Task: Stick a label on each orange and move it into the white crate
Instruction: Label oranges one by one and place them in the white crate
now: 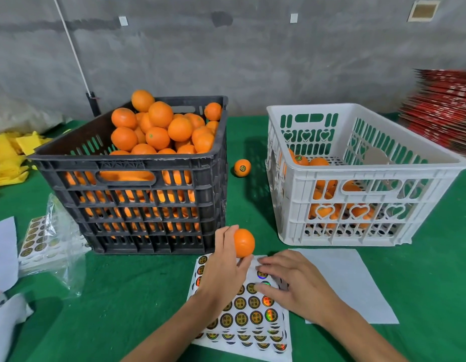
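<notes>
My left hand (224, 265) holds an orange (243, 242) between fingers and thumb, just above the top edge of a sheet of round labels (252, 314) lying on the green table. My right hand (292, 280) rests on that sheet with fingers spread flat, fingertips on the labels. The black crate (137, 173) at left is heaped with oranges. At right stands the white crate (357, 178), with a few labelled oranges (309, 162) in its left part. One labelled orange (242, 167) lies on the table between the crates.
A plastic bag with more label sheets (43, 239) lies left of the black crate. White paper (352, 280) sits in front of the white crate. Yellow items (9, 152) lie at far left, red stacked cartons (446, 111) at far right.
</notes>
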Demonstrator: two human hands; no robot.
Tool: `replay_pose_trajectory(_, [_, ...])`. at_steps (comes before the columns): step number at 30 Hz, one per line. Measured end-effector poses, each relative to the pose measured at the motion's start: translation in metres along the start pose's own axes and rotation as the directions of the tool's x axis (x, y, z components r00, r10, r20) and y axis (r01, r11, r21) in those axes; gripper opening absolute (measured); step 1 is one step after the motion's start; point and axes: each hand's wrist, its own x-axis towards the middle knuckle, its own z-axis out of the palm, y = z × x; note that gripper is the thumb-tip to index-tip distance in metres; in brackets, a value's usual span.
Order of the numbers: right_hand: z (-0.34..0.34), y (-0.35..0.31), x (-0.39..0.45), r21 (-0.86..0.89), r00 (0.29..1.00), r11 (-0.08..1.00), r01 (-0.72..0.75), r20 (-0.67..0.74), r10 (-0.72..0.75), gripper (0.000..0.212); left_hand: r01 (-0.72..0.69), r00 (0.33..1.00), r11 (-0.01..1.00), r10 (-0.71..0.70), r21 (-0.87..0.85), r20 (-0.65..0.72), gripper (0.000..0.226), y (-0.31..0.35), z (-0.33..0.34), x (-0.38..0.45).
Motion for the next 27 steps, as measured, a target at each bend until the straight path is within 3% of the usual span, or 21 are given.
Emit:
replay_pose_trajectory(2, [-0.002,0.001,-0.002,0.010,0.997,0.999,-0.042,0.068,0.041,0.064,0.011,1.000,1.000,-0.011,-0.014,0.001,0.067,0.000,-0.001,0.000])
replay_pose_trajectory(4, [0.000,0.003,-0.003,0.003,0.993,0.999,-0.041,0.111,0.040,0.069,0.023,1.000,0.999,-0.023,-0.031,0.005,0.067,0.000,-0.002,-0.001])
replay_pose_trajectory(11, [0.005,-0.002,0.000,0.006,1.000,1.000,0.008,0.014,-0.009,0.039,0.064,0.998,0.995,-0.063,-0.077,0.009,0.068,0.003,-0.005,-0.004])
replay_pose_trajectory(15, [0.010,-0.004,0.001,0.257,0.982,0.950,-0.179,-0.016,0.189,0.019,0.066,0.998,0.995,-0.065,-0.076,0.015,0.068,0.005,-0.008,-0.004])
replay_pose_trajectory(18, [0.006,-0.009,0.005,0.491,0.930,0.805,-0.333,0.027,0.368,0.007,0.067,0.997,0.995,-0.065,-0.078,0.034,0.068,0.007,-0.010,-0.005])
replay_pose_trajectory(20, [-0.001,-0.013,0.012,0.606,0.870,0.678,-0.417,0.050,0.491,0.013,0.069,0.997,0.994,-0.065,-0.083,0.050,0.068,0.010,-0.013,-0.005])
replay_pose_trajectory(21, [-0.005,-0.015,0.015,0.615,0.850,0.665,-0.425,0.018,0.527,0.015,0.072,0.996,0.994,-0.067,-0.087,0.056,0.068,0.012,-0.016,-0.005])
replay_pose_trajectory(23, [-0.015,-0.017,0.022,0.470,0.852,0.810,-0.350,-0.200,0.484,0.012,0.052,0.997,0.994,-0.046,-0.092,0.061,0.067,0.019,-0.024,-0.002])
replay_pose_trajectory(25, [-0.026,-0.020,0.032,0.137,0.829,0.963,-0.232,-0.490,0.269,0.011,0.025,0.999,0.994,-0.021,-0.105,0.038,0.065,0.028,-0.035,0.003])
replay_pose_trajectory(27, [-0.038,-0.028,0.047,-0.065,0.763,0.984,-0.168,-0.640,0.088,0.013,-0.017,1.000,0.991,0.016,-0.131,-0.010,0.063,0.042,-0.047,0.011])
